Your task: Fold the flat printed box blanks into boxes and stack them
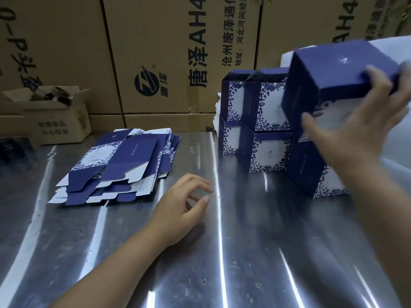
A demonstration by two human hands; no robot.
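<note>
Box (333, 70), navy with blue-floral white panel, tilted in grip of right hand (353, 132); left hand (180, 210) loosely curled, empty.

I saw cool, even light throw long white glare streaks across the steel table (244, 263). Above the table's right side, the right hand (347, 141) and folded box (333, 74) smeared with motion blur. Behind the table, the cartons (173, 52) bowed with wide-angle distortion.

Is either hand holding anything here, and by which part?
The right hand grips a folded blue box, fingers on its plain blue top panel, thumb on the printed face below. The left hand holds nothing.
</note>
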